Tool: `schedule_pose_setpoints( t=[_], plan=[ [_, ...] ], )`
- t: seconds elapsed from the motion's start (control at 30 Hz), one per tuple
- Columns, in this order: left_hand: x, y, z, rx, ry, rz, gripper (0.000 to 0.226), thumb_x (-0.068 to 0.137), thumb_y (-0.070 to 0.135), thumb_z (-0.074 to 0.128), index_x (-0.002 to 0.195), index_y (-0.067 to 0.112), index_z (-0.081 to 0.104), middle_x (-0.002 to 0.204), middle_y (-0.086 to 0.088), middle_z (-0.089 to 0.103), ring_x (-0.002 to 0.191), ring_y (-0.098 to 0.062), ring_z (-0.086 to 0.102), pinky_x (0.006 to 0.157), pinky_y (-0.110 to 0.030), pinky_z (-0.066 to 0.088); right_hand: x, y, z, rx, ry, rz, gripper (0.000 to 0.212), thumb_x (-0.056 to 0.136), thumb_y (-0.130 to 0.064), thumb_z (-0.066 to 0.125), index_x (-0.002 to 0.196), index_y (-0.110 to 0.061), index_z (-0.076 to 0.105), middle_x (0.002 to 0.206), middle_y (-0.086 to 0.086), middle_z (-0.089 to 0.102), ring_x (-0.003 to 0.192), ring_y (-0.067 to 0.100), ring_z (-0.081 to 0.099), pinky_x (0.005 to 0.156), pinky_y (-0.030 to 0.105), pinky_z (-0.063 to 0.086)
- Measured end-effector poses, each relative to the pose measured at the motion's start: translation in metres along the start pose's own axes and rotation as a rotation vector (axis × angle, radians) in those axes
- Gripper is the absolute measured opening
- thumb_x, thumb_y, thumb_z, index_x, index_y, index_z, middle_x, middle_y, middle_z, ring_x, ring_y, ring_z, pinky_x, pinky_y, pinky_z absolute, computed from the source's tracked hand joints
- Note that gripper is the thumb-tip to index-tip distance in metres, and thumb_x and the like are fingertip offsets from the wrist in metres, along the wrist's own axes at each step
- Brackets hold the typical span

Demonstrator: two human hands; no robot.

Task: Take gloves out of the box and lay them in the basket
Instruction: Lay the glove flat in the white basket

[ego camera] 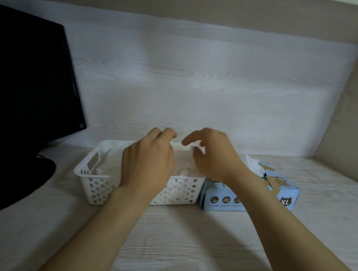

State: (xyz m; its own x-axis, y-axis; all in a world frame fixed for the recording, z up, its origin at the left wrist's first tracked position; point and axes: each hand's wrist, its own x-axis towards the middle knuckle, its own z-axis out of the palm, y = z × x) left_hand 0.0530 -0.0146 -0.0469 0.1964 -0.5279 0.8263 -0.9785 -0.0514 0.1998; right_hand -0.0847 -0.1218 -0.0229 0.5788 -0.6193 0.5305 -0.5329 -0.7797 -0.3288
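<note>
Seen from the head camera, a person's two hands meet over a white perforated basket [97,189] at the centre of the frame, holding a thin, translucent glove [186,146] between them just above the basket's far side. The left hand [148,158] has its fingers curled, its grip pinched on the glove's left edge. The right hand [214,154] appears to pinch the right edge between thumb and bent fingers, though the film is so pale that the exact contact is hard to read. The step in hand looks to be the laying-down: the glove is out of the box and over the basket, not yet released. Inside the basket, at its left end, lies a pile of pale gloves [112,159]; how many cannot be told. Just beside the basket's right end, right of centre, sits the light-blue box [288,192] marked XL, its top torn open, with a white tuft of the next glove [253,164] standing out of the opening. The next move probably calls for lowering the glove flat onto the pile, loosening both grips and sending one hand right to the tuft. A dark monitor [22,82] fills the upper left; everything rests on a pale wood-grain desk [181,241].
</note>
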Motion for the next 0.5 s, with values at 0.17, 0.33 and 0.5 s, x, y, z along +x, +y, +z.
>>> schedule_pose_setpoints(
  t=[0.17,0.33,0.5],
  plan=[
    [-0.013,0.018,0.021,-0.029,-0.012,0.107,0.027,0.095,0.019,0.048,0.108,0.022,0.071,0.095,0.007,0.067,0.059,-0.016,0.053,0.051,-0.026,0.038,-0.028,0.035,-0.023,-0.195,0.116,0.192,0.042,0.077,-0.032,0.053,0.116,-0.025,0.068,0.102,-0.004,0.069,0.102,0.023,0.059,0.092,0.041,0.04],
    [-0.021,0.022,0.028,-0.047,-0.039,0.096,0.028,0.1,0.029,0.043,0.095,0.022,0.07,0.075,0.009,0.061,0.057,-0.015,0.051,0.056,-0.034,0.047,-0.039,0.057,-0.019,-0.148,0.03,0.222,0.037,0.078,-0.044,0.06,0.113,-0.03,0.061,0.094,-0.008,0.067,0.089,0.021,0.06,0.09,0.042,0.047],
    [-0.025,0.024,0.03,-0.056,-0.026,0.101,0.018,0.097,0.025,0.054,0.091,0.025,0.071,0.068,0.013,0.058,0.054,-0.013,0.043,0.064,-0.034,0.048,-0.038,0.07,-0.003,-0.127,0.386,0.12,0.015,0.097,-0.027,0.068,0.103,-0.019,0.079,0.093,0.002,0.07,0.091,0.03,0.063,0.083,0.043,0.047]
  ],
)
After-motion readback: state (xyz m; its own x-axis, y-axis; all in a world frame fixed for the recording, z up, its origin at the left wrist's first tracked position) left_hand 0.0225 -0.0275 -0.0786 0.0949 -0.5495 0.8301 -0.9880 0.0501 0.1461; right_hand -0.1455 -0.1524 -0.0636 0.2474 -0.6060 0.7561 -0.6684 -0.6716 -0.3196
